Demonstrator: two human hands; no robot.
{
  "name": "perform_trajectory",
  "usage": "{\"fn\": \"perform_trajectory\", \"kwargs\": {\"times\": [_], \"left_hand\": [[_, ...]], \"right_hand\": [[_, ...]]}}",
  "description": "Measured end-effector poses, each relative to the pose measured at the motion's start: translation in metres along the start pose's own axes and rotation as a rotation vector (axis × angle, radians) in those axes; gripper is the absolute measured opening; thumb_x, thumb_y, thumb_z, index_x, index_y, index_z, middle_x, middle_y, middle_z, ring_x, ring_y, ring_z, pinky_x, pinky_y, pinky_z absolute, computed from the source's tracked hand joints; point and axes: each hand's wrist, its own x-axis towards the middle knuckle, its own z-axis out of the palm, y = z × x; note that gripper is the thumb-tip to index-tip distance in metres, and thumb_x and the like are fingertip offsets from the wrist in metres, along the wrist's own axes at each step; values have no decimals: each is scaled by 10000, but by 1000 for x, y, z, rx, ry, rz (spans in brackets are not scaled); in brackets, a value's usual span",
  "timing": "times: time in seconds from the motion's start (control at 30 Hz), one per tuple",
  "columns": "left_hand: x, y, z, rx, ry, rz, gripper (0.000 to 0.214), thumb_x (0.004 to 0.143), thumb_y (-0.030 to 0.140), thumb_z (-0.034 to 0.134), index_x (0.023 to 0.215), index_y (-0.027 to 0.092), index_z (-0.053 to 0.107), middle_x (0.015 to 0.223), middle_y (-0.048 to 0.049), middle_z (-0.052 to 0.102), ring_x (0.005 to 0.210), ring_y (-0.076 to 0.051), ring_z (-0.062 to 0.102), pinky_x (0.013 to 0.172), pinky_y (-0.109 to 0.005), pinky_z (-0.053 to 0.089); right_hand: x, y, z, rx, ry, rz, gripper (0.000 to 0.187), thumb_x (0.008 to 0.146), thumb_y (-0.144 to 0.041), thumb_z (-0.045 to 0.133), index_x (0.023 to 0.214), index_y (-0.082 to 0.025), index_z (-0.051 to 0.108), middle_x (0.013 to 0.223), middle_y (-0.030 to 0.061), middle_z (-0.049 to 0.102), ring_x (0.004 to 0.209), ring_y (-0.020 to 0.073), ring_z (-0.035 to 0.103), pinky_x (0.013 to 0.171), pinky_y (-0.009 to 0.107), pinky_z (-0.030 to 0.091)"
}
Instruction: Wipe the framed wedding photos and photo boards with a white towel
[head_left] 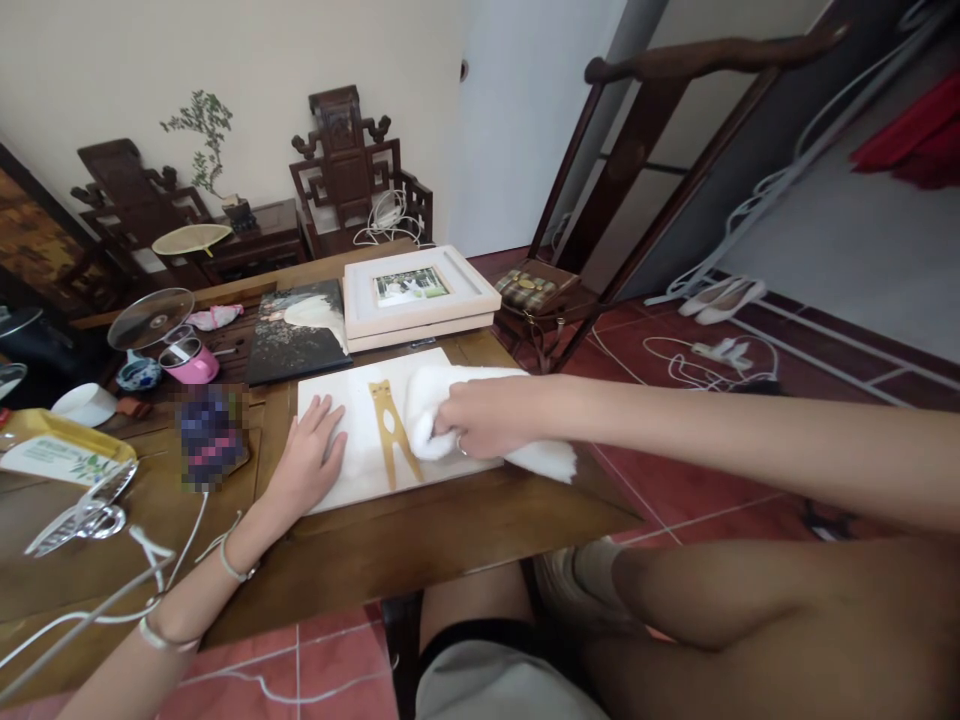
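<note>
A white canvas panel point(360, 470) lies on the wooden table, with a yellow long-legged cat figure point(386, 425) on it. My left hand point(311, 450) rests on the panel's left part, fingers spread and holding nothing. On the right side, my right hand point(484, 415) has its fingers closed round a bunched white cloth point(431, 395). The cloth touches the panel beside the cat figure, and one end of it hangs past the panel's right edge. A ring shows on a finger of this hand.
Behind the panel lie a white picture frame point(469, 275) and a dark painted canvas point(281, 345). To the left are a pink mug point(191, 362), a small teapot point(139, 372), a clear hair claw clip point(90, 518) and white cables point(90, 615). A wooden chair point(622, 150) stands at the right.
</note>
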Motion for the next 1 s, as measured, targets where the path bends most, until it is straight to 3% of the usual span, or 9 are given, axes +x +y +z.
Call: {"fn": "perform_trajectory", "kwargs": {"times": [0.1, 0.23, 0.47, 0.67, 0.83, 1.0], "left_hand": [[0, 0, 0, -5, -1, 5, 455, 975, 322, 351, 1357, 130, 509, 1529, -192, 400, 1469, -332, 264, 1150, -614, 255], [1, -3, 3, -6, 8, 11, 450, 977, 326, 357, 1358, 140, 508, 1525, -190, 407, 1465, -333, 278, 1145, -619, 264], [1, -4, 1, -3, 20, 26, 437, 978, 318, 368, 1357, 152, 510, 1519, -184, 416, 1460, -338, 288, 1140, -621, 273], [4, 1, 0, 7, 2, 20, 445, 978, 307, 366, 1360, 125, 503, 1522, -204, 403, 1466, -339, 270, 1140, -622, 267], [3, 0, 1, 5, 9, 28, 443, 980, 308, 364, 1358, 126, 505, 1520, -202, 408, 1464, -341, 275, 1134, -628, 272], [2, -2, 2, 3, 18, 26, 442, 979, 311, 365, 1355, 128, 509, 1513, -202, 419, 1460, -342, 284, 1136, -626, 270]], "right_hand": [[15, 21, 2, -48, 97, -23, 449, 773, -85, 473, 1155, -160, 698, 989, 144, 646, 881, 251, 613, 680, 320, 395], [28, 34, 6, -75, 99, -41, 426, 767, -48, 474, 1116, -136, 704, 1082, 160, 641, 952, 253, 614, 728, 320, 418], [13, -6, 6, -190, 5, -16, 325, 806, -79, 489, 1030, -86, 723, 977, 182, 669, 816, 242, 643, 589, 310, 385], [-12, -38, 1, -206, -146, -81, 313, 780, -35, 528, 1021, -93, 718, 1017, 153, 677, 861, 247, 648, 575, 316, 389], [-10, -31, -2, -153, -156, -37, 310, 787, -89, 514, 1017, -106, 722, 948, 152, 676, 778, 252, 644, 532, 323, 378], [0, -13, -1, -94, -60, -12, 370, 799, -109, 483, 1087, -141, 713, 974, 150, 669, 757, 236, 637, 557, 321, 372]]}}
